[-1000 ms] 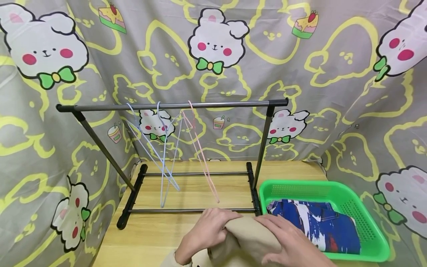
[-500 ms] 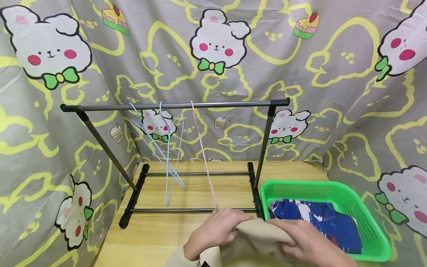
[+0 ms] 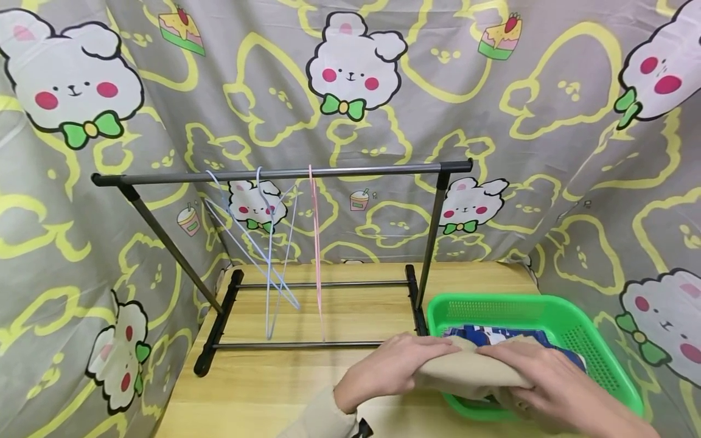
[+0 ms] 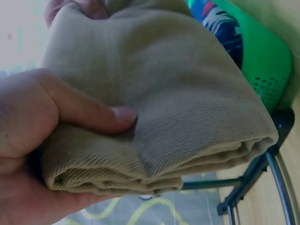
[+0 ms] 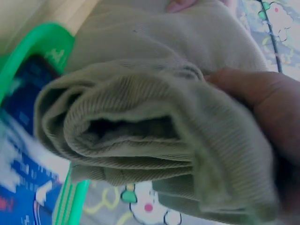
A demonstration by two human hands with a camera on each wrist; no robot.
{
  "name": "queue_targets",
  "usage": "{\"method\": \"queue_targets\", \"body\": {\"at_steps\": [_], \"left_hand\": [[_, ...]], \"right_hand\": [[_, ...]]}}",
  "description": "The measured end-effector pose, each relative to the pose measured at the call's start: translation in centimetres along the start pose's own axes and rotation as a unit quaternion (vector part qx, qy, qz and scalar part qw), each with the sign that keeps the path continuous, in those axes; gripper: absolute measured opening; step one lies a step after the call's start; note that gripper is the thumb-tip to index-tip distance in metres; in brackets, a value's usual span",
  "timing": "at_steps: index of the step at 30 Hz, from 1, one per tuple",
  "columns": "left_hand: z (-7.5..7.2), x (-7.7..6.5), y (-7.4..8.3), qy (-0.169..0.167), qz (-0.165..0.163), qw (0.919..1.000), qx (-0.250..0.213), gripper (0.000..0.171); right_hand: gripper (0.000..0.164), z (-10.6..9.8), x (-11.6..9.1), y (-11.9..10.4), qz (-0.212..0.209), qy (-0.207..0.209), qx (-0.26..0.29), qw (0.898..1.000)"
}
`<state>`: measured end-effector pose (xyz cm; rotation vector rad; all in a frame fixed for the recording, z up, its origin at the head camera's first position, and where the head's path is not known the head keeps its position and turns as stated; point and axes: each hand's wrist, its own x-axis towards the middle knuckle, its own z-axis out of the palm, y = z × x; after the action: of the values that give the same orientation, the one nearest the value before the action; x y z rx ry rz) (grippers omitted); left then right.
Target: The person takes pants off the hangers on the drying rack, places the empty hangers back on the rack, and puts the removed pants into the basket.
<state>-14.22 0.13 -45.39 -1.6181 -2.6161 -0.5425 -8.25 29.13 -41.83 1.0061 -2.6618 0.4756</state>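
Note:
Both hands hold a folded khaki twill garment [image 3: 471, 368] in front of the green basket [image 3: 616, 371], partly over its near side in the head view. My left hand [image 3: 389, 372] grips one end; in the left wrist view its thumb presses on top of the layers [image 4: 187, 103], fingers beneath. At the other end my right hand [image 3: 547, 377] grips the cloth, and the right wrist view shows its rolled, stacked folds [image 5: 131, 136]. Inside the basket lies a folded blue, white and red patterned garment [image 3: 473, 333], mostly covered from the head camera.
A black and grey clothes rack [image 3: 372, 171] stands on the wooden table [image 3: 246, 395]. From its bar hang two blue hangers [image 3: 269, 255] and pink hanger wire [image 3: 317, 243]. A patterned grey curtain [image 3: 372, 140] surrounds the table.
Both hands have carried the khaki garment right and slightly up, toward the basket, covering more of the patterned garment. The pink hanger wire has swung round on the bar.

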Motion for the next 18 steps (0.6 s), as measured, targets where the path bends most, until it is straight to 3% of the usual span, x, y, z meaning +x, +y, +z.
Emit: {"method": "queue_targets", "body": {"at_steps": [1, 5, 9, 12, 18], "left_hand": [[0.0, 0.6, 0.1, 0.001, 0.000, 1.0000, 0.004, 0.089], [0.2, 2.8, 0.4, 0.010, -0.005, 0.9996, 0.028, 0.093], [0.8, 5.1, 0.7, 0.020, -0.015, 0.9986, 0.046, 0.097], [1.7, 6.9, 1.0, 0.020, -0.024, 0.9965, 0.077, 0.095], [4.2, 10.4, 1.3, 0.031, -0.037, 0.9824, 0.180, 0.091]], "right_hand": [[0.074, -0.1, -0.1, 0.4, -0.004, 0.012, -0.007, 1.000], [0.047, -0.7, -0.5, 2.4, -0.034, 0.057, -0.023, 0.998], [0.062, -1.2, -0.9, 4.6, -0.067, 0.098, -0.053, 0.991], [0.069, -1.5, -1.5, 6.1, -0.063, 0.114, -0.082, 0.988], [0.067, -0.3, -3.3, 9.2, -0.038, 0.161, -0.117, 0.979]]}}
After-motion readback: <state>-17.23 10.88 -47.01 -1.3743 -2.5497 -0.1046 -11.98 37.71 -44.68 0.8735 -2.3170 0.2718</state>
